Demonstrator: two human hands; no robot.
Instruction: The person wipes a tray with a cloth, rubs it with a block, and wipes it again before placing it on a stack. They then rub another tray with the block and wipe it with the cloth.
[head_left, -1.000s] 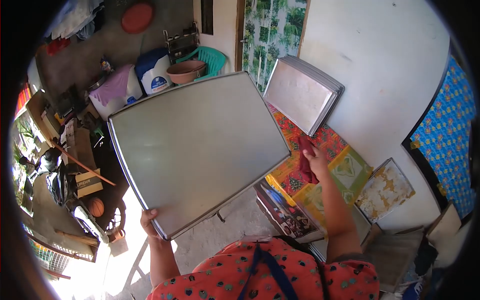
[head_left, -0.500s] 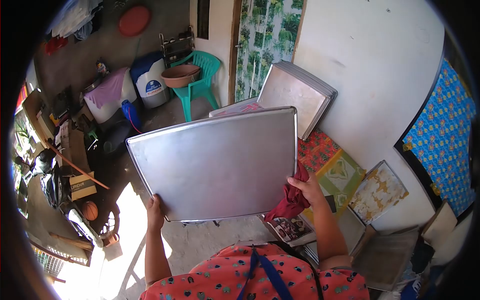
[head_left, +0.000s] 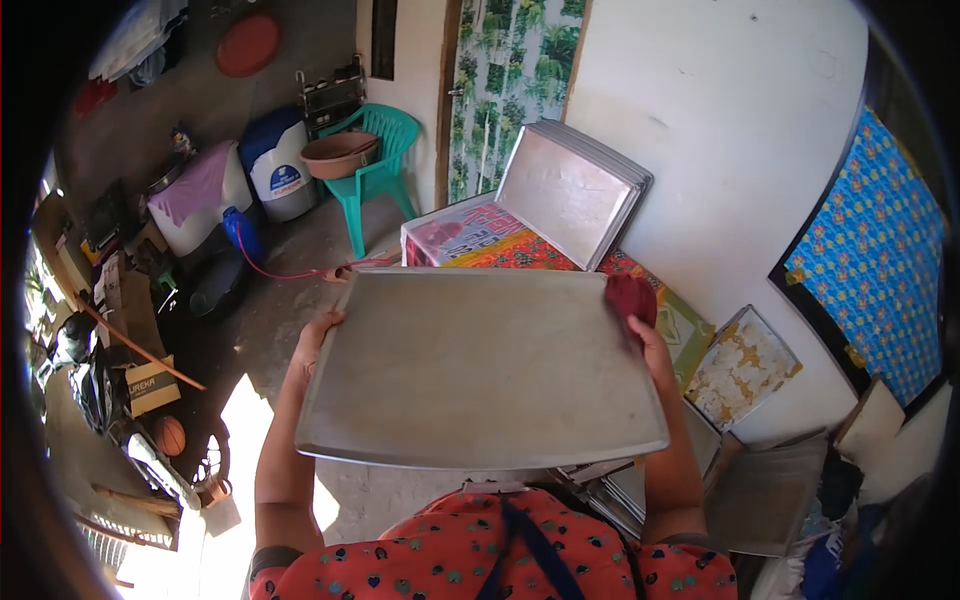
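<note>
Holding a wide rectangular metal tray [head_left: 480,370], dull grey and thin-rimmed, between both hands. Pinching its left edge with the left hand [head_left: 320,335], can't see most fingers underneath. Pressing a crumpled maroon cloth [head_left: 630,297] to the right edge with the right hand [head_left: 650,345], can't make out those fingertips. Beyond the fingers, seeing stacked metal trays [head_left: 570,195] and blurry lettering on a pink sheet [head_left: 450,232]. Well left of the left fingers, reading "UREKA" on a cardboard box [head_left: 152,386].
</note>
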